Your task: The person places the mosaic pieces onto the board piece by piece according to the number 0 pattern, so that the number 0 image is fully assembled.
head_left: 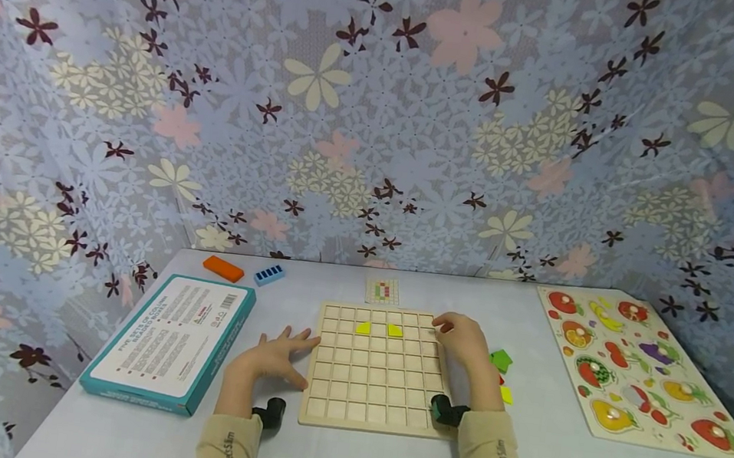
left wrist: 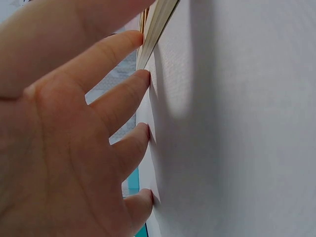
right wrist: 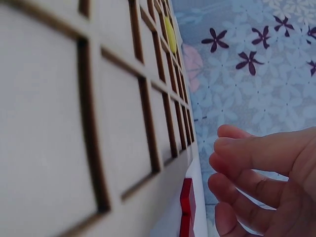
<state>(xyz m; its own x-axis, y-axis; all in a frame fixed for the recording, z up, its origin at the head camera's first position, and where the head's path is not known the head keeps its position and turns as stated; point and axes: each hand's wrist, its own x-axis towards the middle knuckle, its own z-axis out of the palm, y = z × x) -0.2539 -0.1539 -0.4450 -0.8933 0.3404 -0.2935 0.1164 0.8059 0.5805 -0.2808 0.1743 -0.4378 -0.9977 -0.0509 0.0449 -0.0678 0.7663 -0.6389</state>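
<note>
A wooden grid board [head_left: 374, 385] lies in the middle of the white table. Two yellow pieces [head_left: 363, 327] [head_left: 395, 330] sit in its second row; one of them [right wrist: 170, 34] shows in the right wrist view. My left hand [head_left: 296, 347] lies flat on the table with fingers spread, fingertips [left wrist: 143, 76] against the board's left edge [left wrist: 158, 24]. My right hand [head_left: 448, 326] rests at the board's far right corner with fingers [right wrist: 247, 163] loosely curled and nothing seen in them. Green [head_left: 500, 360], red [right wrist: 186, 197] and yellow [head_left: 507, 394] loose pieces lie right of the board.
A small pattern card [head_left: 382, 291] lies behind the board. A teal box [head_left: 171, 342] lies at the left, with an orange block [head_left: 223, 268] and a blue block [head_left: 269, 274] behind it. A fruit peg puzzle [head_left: 640, 373] fills the right side. A flowered cloth hangs behind.
</note>
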